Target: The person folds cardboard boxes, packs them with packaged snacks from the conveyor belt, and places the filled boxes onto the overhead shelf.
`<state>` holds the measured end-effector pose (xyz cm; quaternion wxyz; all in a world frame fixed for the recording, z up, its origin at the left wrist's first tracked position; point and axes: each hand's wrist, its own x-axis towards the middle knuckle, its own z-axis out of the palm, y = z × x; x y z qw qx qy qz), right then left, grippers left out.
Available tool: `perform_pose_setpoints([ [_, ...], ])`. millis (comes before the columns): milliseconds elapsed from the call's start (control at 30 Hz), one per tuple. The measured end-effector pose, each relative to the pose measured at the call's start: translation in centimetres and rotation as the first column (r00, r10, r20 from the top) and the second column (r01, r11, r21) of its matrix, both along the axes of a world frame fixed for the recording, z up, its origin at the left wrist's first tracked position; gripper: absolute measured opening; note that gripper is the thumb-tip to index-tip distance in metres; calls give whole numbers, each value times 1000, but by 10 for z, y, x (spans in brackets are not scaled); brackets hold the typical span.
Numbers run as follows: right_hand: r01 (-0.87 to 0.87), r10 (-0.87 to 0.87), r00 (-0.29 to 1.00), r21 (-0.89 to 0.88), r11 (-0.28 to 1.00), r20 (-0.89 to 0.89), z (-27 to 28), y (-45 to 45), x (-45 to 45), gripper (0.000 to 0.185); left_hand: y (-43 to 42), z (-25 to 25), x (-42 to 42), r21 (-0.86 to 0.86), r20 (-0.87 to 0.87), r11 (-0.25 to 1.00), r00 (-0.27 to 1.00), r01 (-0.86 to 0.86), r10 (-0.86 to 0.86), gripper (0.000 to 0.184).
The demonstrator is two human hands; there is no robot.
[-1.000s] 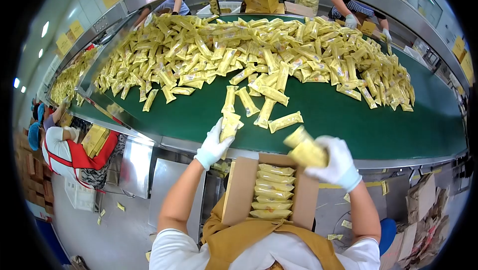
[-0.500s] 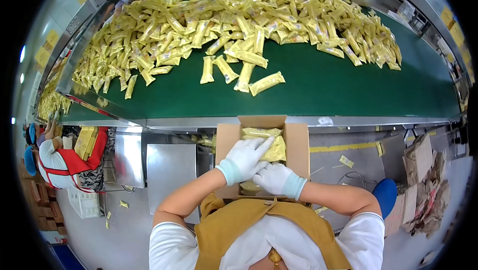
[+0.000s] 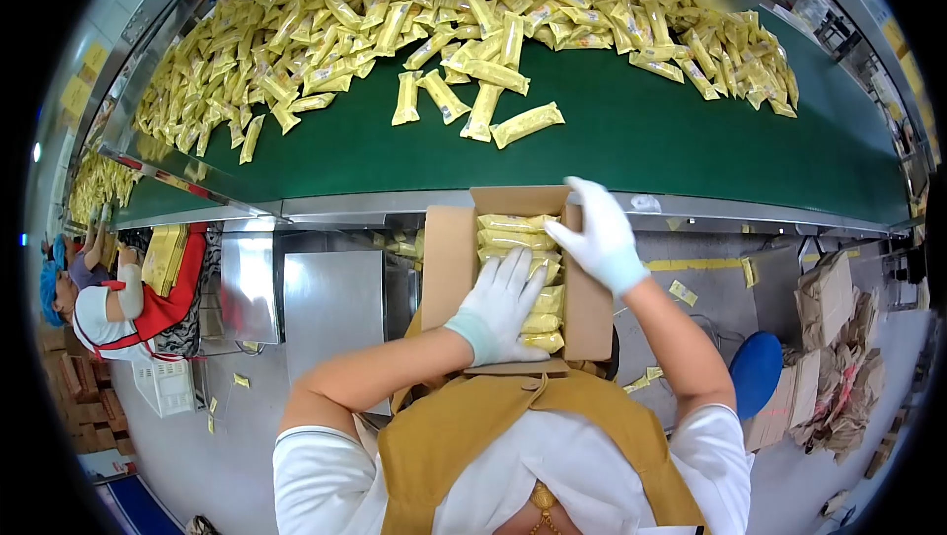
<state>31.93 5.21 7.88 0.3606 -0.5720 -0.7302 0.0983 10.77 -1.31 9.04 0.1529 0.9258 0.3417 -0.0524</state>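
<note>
In front of my body an open cardboard box (image 3: 449, 269) holds yellow wrapped packets (image 3: 518, 223) in a stacked row, its flaps folded outward. My left hand (image 3: 500, 306), in a white glove, lies flat over the packets with its fingers stretched out, hiding some of them. At the box's far right corner is my right hand (image 3: 598, 234), also gloved, thumb and fingers apart. Its thumb reaches over the far packets, and the fingers are beside the upright far flap (image 3: 520, 200). Neither hand grips a packet.
A green conveyor belt (image 3: 395, 165) beyond the box carries a large heap of yellow packets (image 3: 395, 32). A steel table (image 3: 335, 308) stands left, a blue stool (image 3: 758, 374) right. Co-workers are at far left, one in a red apron (image 3: 187, 288), and behind the belt.
My right hand has moved from the near part of the box to its far right corner and opened. My left hand has shifted nearer and flattened on the packets, more of which now show.
</note>
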Motion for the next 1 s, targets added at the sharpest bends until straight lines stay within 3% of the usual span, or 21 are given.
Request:
perform_pose_setpoints([
  [33,-33,34,999,-297,954,-1,-4,14,-3,54,1,1,0,-5,-11,1000,1000,5,-5,115],
  [67,-62,67,998,-564,823,-11,-5,27,-7,58,2,2,0,-5,-21,1000,1000,10,-10,115],
  [100,78,75,975,-641,763,208,-2,40,-11,58,2,0,-2,0,-10,1000,1000,12,-12,113],
  [200,-25,115,982,-491,871,153,-26,37,0,49,4,15,-9,-39,74,997,995,65,-62,106],
  [300,-127,146,987,-245,961,60,15,0,16,30,7,28,-37,-14,523,1000,852,-8,14,74],
  [333,-169,174,984,-131,977,31,22,-9,26,23,11,33,-48,6,633,997,772,-83,60,65],
  [400,-39,37,999,-78,996,-29,42,-26,39,15,18,22,-67,2,839,907,494,-421,228,45],
  [467,118,-125,964,-43,992,-236,32,-29,56,15,27,1,-75,-242,856,696,189,-676,481,34],
  [533,333,-345,921,-91,938,-184,23,-26,71,20,43,-81,-97,-293,741,679,289,-674,606,43],
  [567,389,-399,896,-86,917,-193,19,-23,77,27,36,-123,-94,-364,679,737,379,-570,628,54],
  [600,454,-466,884,-152,878,-48,19,-21,83,30,36,-147,-87,-437,615,773,475,-459,629,67],
  [633,458,-458,887,-250,853,60,17,-17,93,32,32,-123,-70,-653,480,687,528,-318,701,88],
  [667,467,-436,884,-347,813,170,16,-12,99,35,29,-113,-50,-675,468,689,570,-263,675,103],
  [700,426,-401,904,-352,833,147,25,-10,95,36,26,-104,-30,-697,457,686,610,-207,648,119],
  [733,385,-365,922,-355,852,126,40,-11,89,38,26,-117,-13,-534,563,814,623,-228,543,127],
  [800,314,-314,948,-304,900,48,50,-5,88,40,38,-143,-4,-566,698,816,456,-120,552,136],
  [833,285,-295,955,-244,927,-7,50,-2,91,41,51,-158,-2,-722,676,690,272,59,685,138],
  [867,258,-272,960,-182,949,-60,55,2,94,41,65,-130,-5,-672,716,740,267,17,645,138],
  [933,126,-127,910,-30,992,-394,80,18,92,28,94,-73,-12,-562,785,823,263,-79,561,139],
  [967,89,-108,881,-63,994,-461,115,22,86,21,118,-49,-15,-510,827,857,230,-80,514,138],
  [1000,11,-20,880,-20,1000,-475,140,32,90,28,145,-18,-21,-435,854,893,261,-115,450,122],
])
